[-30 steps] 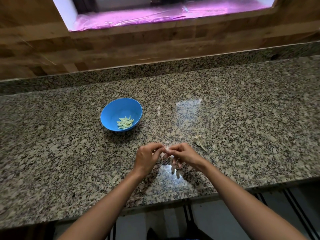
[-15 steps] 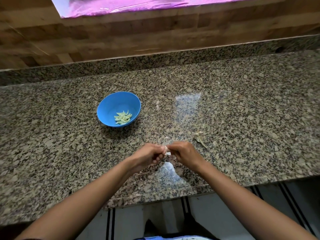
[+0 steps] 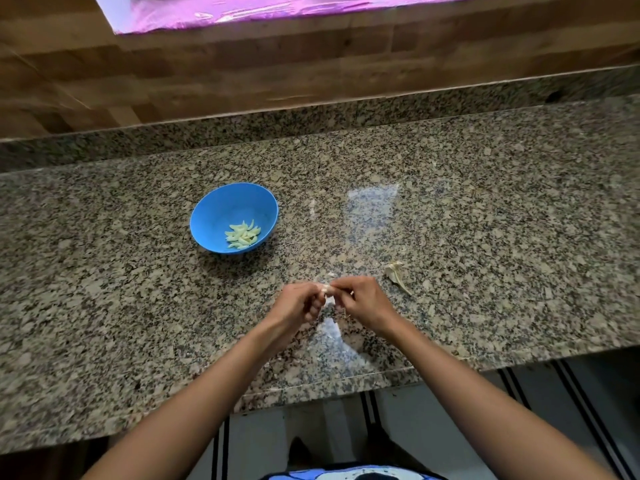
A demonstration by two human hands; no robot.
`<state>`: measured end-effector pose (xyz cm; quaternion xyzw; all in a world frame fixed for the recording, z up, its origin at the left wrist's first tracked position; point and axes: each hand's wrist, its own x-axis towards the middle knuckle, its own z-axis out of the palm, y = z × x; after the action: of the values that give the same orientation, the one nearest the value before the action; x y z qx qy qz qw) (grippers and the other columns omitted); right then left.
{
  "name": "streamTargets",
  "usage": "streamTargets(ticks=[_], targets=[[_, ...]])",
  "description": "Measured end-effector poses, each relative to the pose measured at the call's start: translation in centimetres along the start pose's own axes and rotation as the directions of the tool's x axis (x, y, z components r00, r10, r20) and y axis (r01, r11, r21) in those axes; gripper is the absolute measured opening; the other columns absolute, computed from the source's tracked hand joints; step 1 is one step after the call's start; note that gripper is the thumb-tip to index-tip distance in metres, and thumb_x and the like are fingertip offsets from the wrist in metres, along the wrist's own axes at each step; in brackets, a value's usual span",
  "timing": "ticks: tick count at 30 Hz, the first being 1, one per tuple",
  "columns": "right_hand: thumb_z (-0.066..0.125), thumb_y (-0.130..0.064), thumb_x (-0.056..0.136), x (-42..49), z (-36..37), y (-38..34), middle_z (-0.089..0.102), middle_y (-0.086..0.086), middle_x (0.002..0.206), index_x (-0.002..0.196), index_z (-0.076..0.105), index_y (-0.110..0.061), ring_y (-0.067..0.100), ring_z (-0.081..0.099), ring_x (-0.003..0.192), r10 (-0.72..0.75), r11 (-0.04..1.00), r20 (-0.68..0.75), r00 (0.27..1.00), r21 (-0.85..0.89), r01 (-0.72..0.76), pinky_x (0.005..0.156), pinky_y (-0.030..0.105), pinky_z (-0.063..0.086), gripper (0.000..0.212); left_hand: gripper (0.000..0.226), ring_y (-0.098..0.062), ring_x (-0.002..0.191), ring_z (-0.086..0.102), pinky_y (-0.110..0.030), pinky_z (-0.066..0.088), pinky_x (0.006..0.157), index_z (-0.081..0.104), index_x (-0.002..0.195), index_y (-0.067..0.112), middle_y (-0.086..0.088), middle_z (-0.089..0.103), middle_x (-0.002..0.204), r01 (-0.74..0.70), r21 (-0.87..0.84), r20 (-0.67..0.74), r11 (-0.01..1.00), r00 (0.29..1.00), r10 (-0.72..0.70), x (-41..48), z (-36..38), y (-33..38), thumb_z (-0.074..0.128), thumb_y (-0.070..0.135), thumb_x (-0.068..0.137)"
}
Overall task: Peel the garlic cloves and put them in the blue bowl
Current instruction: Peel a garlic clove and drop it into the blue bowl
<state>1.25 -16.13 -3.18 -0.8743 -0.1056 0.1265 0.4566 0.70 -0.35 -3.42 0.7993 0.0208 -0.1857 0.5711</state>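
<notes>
Head view: looking down on a kitchen work surface, both forearms reaching in from the near edge.
Counter (image 3: 485, 209): speckled granite slab, spanning the whole width, with a matching low upstand along the back.
Wall (image 3: 242, 71): wood-toned blocks behind the upstand, a pink-lit strip along the top edge.
Blue bowl (image 3: 221, 206): on the counter left of centre, well apart from the hands, farther from the near edge than they are.
Peeled cloves (image 3: 242, 233): small pale pile lying inside the bowl, toward its near right side.
Left hand (image 3: 298, 306): over the counter near its front edge, fingers curled, fingertips pinching the left end of the clove.
Right hand (image 3: 363, 301): just beside the left, fingers curled, pinching the same clove from the right.
Garlic clove (image 3: 327, 289): small and whitish, held between the fingertips of both hands above the counter; mostly hidden, so amount of skin left cannot be told.
Garlic skin (image 3: 396, 273): dry pale scrap on the granite, near the right hand, to its right.
</notes>
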Motion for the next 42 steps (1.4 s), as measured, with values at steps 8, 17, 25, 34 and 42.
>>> streamTargets(ticks=[8, 17, 25, 34, 42], targets=[[0.054, -0.008, 0.091, -0.1, 0.6, 0.4, 0.065, 0.011, 0.073, 0.09, 0.069, -0.003, 0.013, 0.056, 0.058, -0.036, 0.999, -0.047, 0.998, -0.018, 0.035, 0.052, 0.016, 0.046, 0.016, 0.027, -0.008, 0.048, 0.035, -0.016, 0.03, 0.045, 0.054, 0.067, 0.007, 0.001, 0.047, 0.059, -0.096, 0.183, -0.065, 0.978, 0.992, 0.109, -0.5, 0.1, -0.1, 0.048, 0.006, 0.093], [0.054, -0.014, 0.091, -0.5, 0.7, 0.6, 0.061, -0.004, 0.069, 0.087, 0.069, -0.011, 0.005, 0.053, 0.06, -0.039, 0.999, -0.072, 0.997, 0.015, 0.04, 0.056, 0.016, 0.043, 0.016, 0.032, -0.014, 0.053, 0.038, -0.026, 0.035, 0.054, 0.055, 0.057, 0.01, -0.007, 0.047, 0.056, -0.04, 0.131, -0.167, 0.991, 0.984, 0.062, -0.4, 0.4, 1.3, 0.055, 0.015, 0.088], [0.06, -0.016, 0.088, -0.7, -0.2, 1.1, 0.065, -0.002, 0.067, 0.091, 0.07, -0.015, -0.002, 0.047, 0.044, 0.139, 0.941, -0.068, 0.988, 0.318, -0.111, 0.044, 0.013, 0.036, 0.01, 0.007, -0.017, 0.06, 0.061, -0.022, 0.051, 0.054, 0.071, 0.084, 0.009, -0.01, 0.07, 0.078, 0.069, -0.019, -0.129, 0.997, 0.989, -0.071, -0.6, -0.6, 0.6, 0.065, 0.007, 0.085], [0.057, -0.02, 0.09, -0.5, 0.1, 1.1, 0.068, 0.002, 0.077, 0.094, 0.071, -0.009, 0.01, 0.058, 0.057, 0.104, 0.992, 0.022, 0.994, 0.07, -0.106, 0.054, 0.019, 0.049, 0.018, 0.029, -0.015, 0.088, 0.069, -0.026, 0.057, 0.076, 0.066, 0.112, 0.008, -0.009, 0.069, 0.106, -0.034, -0.145, -0.157, 0.989, 0.987, 0.011, -1.0, 1.3, 0.7, 0.068, 0.009, 0.083], [0.05, -0.01, 0.094, -1.1, -0.6, 0.0, 0.069, 0.009, 0.078, 0.101, 0.065, 0.003, 0.014, 0.059, 0.058, 0.22, 0.67, 0.238, 0.946, 0.667, -0.324, 0.044, 0.017, 0.044, 0.021, 0.03, -0.022, 0.081, 0.068, -0.026, 0.058, 0.07, 0.069, 0.1, 0.001, -0.016, 0.071, 0.1, 0.102, -0.622, -0.063, 0.777, 0.982, -0.179, -1.0, -0.1, 0.3, 0.068, -0.003, 0.071]])
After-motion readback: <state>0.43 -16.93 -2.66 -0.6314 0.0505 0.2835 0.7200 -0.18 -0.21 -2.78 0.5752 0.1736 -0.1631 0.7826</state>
